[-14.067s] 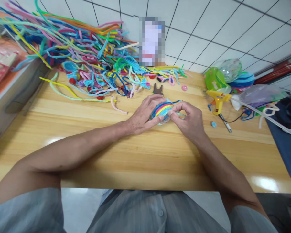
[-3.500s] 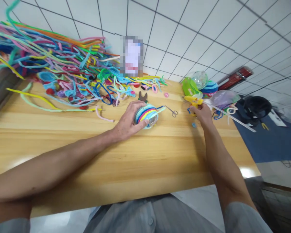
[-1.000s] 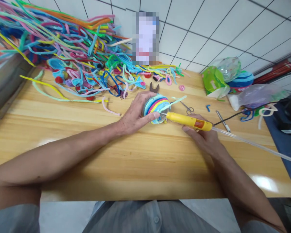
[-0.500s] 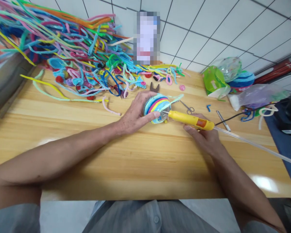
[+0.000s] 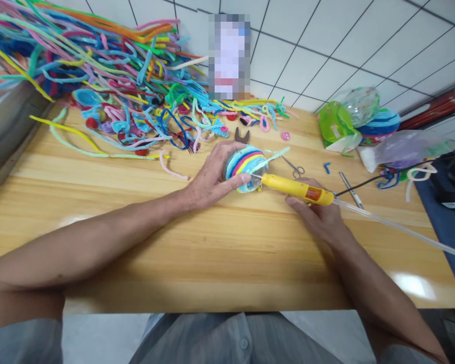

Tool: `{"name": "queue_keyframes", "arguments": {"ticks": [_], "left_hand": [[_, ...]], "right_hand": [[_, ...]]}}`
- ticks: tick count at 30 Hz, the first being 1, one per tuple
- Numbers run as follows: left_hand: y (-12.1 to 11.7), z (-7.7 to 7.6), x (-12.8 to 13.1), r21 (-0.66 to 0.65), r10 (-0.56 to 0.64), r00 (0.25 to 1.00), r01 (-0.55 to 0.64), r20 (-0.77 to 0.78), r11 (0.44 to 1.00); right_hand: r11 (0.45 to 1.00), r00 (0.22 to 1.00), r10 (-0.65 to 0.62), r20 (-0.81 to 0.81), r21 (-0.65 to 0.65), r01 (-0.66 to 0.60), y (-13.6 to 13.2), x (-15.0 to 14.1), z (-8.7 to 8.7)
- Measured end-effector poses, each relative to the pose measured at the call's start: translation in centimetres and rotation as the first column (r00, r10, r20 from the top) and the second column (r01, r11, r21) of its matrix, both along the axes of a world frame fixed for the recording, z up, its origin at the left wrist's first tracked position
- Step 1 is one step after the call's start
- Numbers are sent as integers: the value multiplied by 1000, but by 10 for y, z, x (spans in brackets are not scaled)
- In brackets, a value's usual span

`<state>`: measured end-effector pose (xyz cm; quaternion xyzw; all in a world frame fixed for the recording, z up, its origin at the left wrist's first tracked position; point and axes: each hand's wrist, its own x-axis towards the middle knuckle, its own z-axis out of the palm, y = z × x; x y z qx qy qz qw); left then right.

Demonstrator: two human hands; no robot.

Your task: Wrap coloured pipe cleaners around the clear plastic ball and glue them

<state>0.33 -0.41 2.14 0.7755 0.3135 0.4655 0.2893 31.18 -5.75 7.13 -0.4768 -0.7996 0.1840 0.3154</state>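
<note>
My left hand [image 5: 220, 174] is wrapped round a clear ball [image 5: 243, 163] partly covered with coloured pipe cleaners in blue, pink, yellow and pale green. Its thumb presses on the near side, where bare clear plastic shows. A loose pale green pipe cleaner end [image 5: 278, 153] sticks out to the right of the ball. In my right hand [image 5: 320, 210] is a yellow hot glue gun [image 5: 298, 189], its metal tip at the ball beside my left thumb. A long clear glue stick [image 5: 387, 222] runs out of the gun's rear. The fingers under the gun are partly hidden.
Many pipe cleaners [image 5: 109, 65] are heaped at the back left. A phone [image 5: 229, 58] leans on the tiled wall. Small scissors [image 5: 296, 170], a brown forked piece [image 5: 242, 135] and a pen [image 5: 351, 190] lie near my hands. A green pack [image 5: 335, 126] stands back right.
Earlier my right hand pinched at the ball, then grasped the glue gun at the right and brought its tip to the ball. Over the last second almost nothing has moved.
</note>
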Motion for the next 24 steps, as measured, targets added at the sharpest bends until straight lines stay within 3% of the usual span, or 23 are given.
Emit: {"name": "queue_keyframes", "arguments": {"ticks": [7,24], "left_hand": [[0,-1,0,7,-5,1000,5,12,1000],[-1,1,0,-8,-2,1000,2,2,1000]], "right_hand": [[999,1000,-1,1,52,1,2,-2,1],[999,1000,16,2,30,-16,0,-3,1]]}}
